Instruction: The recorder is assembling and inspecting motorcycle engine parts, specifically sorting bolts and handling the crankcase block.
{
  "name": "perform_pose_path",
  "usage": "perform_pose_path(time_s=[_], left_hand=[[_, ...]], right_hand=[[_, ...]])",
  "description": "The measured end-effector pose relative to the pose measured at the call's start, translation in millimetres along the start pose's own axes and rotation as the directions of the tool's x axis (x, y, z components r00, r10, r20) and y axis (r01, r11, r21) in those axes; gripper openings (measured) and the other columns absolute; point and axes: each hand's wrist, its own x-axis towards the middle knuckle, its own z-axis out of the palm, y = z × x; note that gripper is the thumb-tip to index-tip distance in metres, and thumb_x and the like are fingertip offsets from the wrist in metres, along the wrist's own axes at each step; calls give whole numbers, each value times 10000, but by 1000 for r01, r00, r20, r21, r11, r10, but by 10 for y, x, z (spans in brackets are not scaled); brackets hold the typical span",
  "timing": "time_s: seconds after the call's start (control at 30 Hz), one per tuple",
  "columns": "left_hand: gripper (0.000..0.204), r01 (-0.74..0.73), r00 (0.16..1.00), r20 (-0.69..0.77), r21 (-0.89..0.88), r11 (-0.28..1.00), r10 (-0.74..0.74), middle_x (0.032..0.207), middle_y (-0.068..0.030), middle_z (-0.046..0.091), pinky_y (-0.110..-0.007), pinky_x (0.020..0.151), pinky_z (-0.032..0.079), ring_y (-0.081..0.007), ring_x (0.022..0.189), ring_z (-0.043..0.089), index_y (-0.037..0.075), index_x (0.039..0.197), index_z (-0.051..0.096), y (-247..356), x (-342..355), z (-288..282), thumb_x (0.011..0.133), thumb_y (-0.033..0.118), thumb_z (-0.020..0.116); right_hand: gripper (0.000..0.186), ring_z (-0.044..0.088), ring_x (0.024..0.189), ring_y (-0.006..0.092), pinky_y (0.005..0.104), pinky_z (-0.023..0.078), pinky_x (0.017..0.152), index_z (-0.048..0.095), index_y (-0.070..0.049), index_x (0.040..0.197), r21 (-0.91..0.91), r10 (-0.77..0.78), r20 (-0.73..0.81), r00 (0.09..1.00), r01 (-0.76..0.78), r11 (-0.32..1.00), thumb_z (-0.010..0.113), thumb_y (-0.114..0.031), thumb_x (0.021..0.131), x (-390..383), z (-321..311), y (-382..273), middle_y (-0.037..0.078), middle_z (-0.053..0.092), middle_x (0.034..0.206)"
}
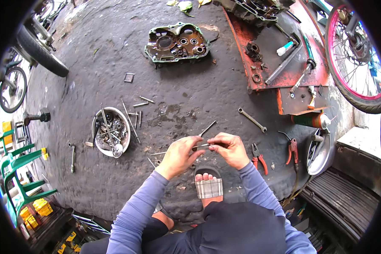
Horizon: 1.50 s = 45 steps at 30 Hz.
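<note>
At the bottom centre of the frame your sandalled foot (208, 183) rests on the oily ground, and just above it your two hands meet. Your left hand (180, 155) and right hand (229, 149) are each pinched shut on the same long bolt (202, 145), which lies roughly level between them, fingertips gripping it from both ends. It looks like a thin steel rod: light, stiff, probably greasy and so likely to slip; I would judge the ends give you the surest hold, with the shank left free.

Just right of your right hand lie red-handled pliers (258, 158) on the ground, and a second red-handled tool (292, 149) further right. A loose bolt (207, 128) lies just above your hands. To the left of the frame sits a metal bowl (98, 144) full of bolts and small parts, with more long bolts scattered beside it. A spanner (252, 120) lies right of centre. Further up, at upper centre, an opened engine case (177, 43) sits on the ground, and a rusty red tray (245, 38) with tools fills the upper right beside a spoked wheel (356, 63).
</note>
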Motion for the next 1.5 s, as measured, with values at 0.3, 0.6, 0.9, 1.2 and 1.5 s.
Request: perform_pose_path(time_s=[0.3,0.6,0.9,1.2,1.5], left_hand=[[138,-69,992,115,125,990,54,787,-142,653,-399,619,506,-339,713,651,23,875,640,125,170,-107,866,157,672],[179,-40,986,168,120,992,20,785,-146,641,-391,608,488,-311,708,637,16,885,632,128,258,-98,844,173,708],[213,58,985,163,-32,998,-52,752,-145,636,-370,575,470,-286,651,622,-13,844,624,193,356,-77,817,158,748],[162,226,930,312,-79,971,-192,674,-95,631,-294,564,463,-123,609,583,-6,867,636,226,358,-89,892,148,679],[202,392,898,327,-285,875,-296,686,26,555,-247,572,422,-64,611,481,6,902,627,134,174,-26,984,182,570]], right_hand=[[185,657,838,108,235,544,759,703,38,1022,179,83,3,997,-82,980,647,57,846,-46,-148,-151,57,661,914],[178,638,798,87,232,534,732,696,39,1035,232,202,-8,979,-194,953,649,13,865,-50,-235,-258,34,675,899],[163,641,802,87,236,534,736,694,29,1030,259,251,15,968,-246,934,639,-8,881,-73,-352,-242,29,688,871],[171,644,827,99,246,530,736,694,35,1025,130,193,17,981,-194,972,644,27,861,-93,-416,-247,35,659,897],[174,633,813,109,259,514,713,705,20,990,-1,110,21,994,-110,994,689,4,818,-94,-419,-429,66,669,859]])
